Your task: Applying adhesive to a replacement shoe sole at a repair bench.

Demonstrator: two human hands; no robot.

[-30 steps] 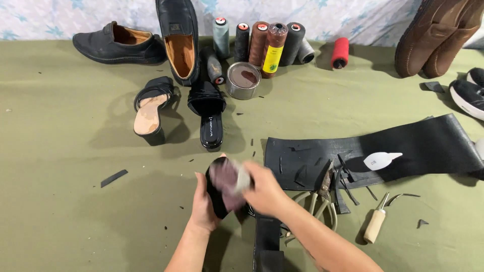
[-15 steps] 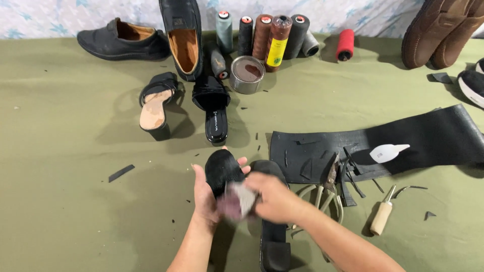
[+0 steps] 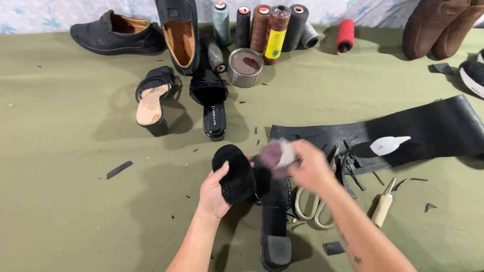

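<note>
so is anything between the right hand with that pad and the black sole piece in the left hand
Nothing visible does. The right hand holds a reddish pad, blurred, just beside the black sole piece gripped in the left hand. A black heeled shoe lies below them, not between.

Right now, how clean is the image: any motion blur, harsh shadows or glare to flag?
Head view: the right hand and the reddish pad it holds are motion-smeared; the left hand and the black sole piece stay sharp. Lighting is soft and even, with faint shadows under the sandals. Only mild sheen on the metal tin; no strong glare.
</note>
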